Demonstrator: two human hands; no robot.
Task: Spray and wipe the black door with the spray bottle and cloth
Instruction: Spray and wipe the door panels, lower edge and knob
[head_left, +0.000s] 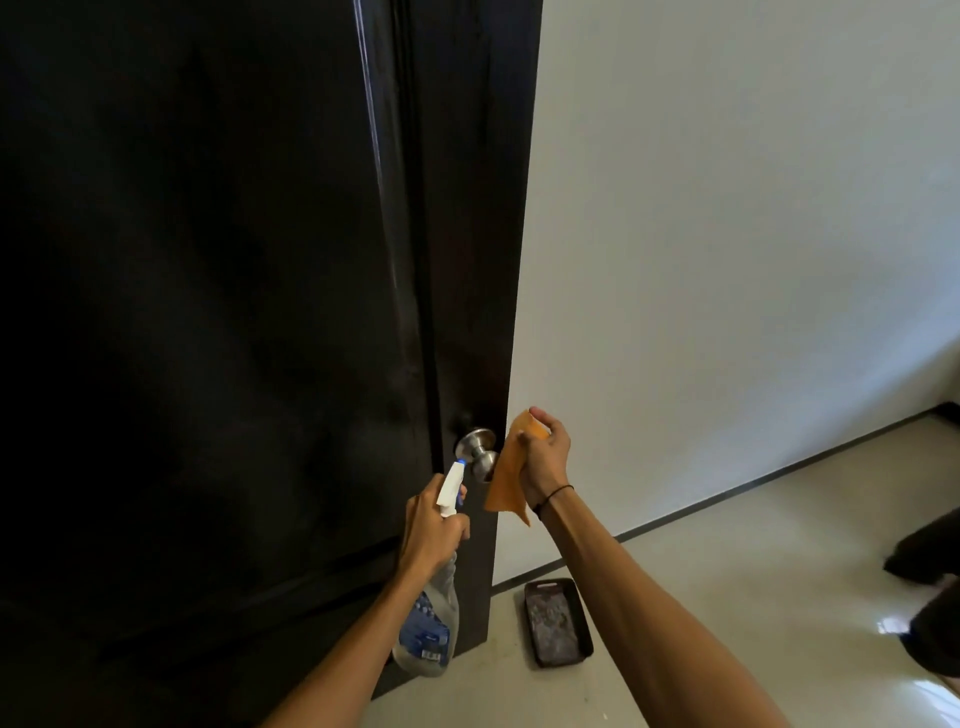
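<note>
The black door (208, 312) fills the left half of the view, with a silver round knob (477, 448) near its right edge. My left hand (431, 530) grips the neck of a clear spray bottle (428, 618) with a blue label; its white head and blue nozzle point up at the knob. My right hand (543, 457) holds an orange cloth (511, 473) just right of the knob, by the door's edge. The cloth hangs down from my fingers.
A white wall (727, 260) runs right of the door, with a dark skirting strip along the pale floor (727, 545). A dark rectangular tray (557, 621) lies on the floor near the door's bottom corner. Dark shapes (930, 597) sit at the right edge.
</note>
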